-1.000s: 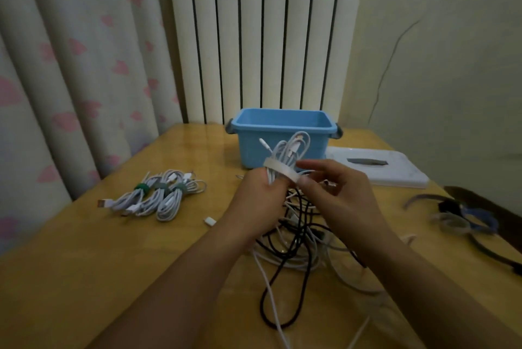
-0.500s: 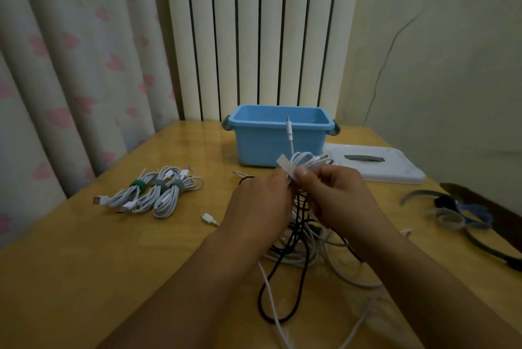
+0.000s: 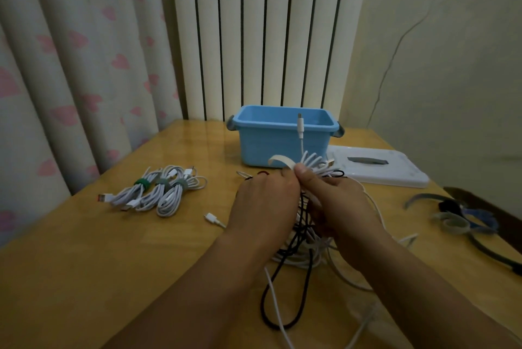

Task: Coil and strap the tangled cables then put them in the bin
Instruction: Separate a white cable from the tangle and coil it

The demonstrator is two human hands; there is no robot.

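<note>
Head view: both hands, left hand [image 3: 264,201] and right hand [image 3: 336,201], pinch a white cable coil [image 3: 316,165] with its strap [image 3: 279,161]. They are just in front of the blue bin [image 3: 271,145].

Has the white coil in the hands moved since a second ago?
Yes. The white coil has dropped lower against the blue bin: its loops reached the rim then, now only the front wall.

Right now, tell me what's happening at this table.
A person is strapping a coiled white cable: both hands, left hand and right hand, hold it while a pale strap sticks out from it, not yet closed. Beneath lies a tangle of black and white cables, still loose. Three strapped bundles rest on the table to the left. The blue bin stands behind; nothing shows in what is visible of its inside.
</note>
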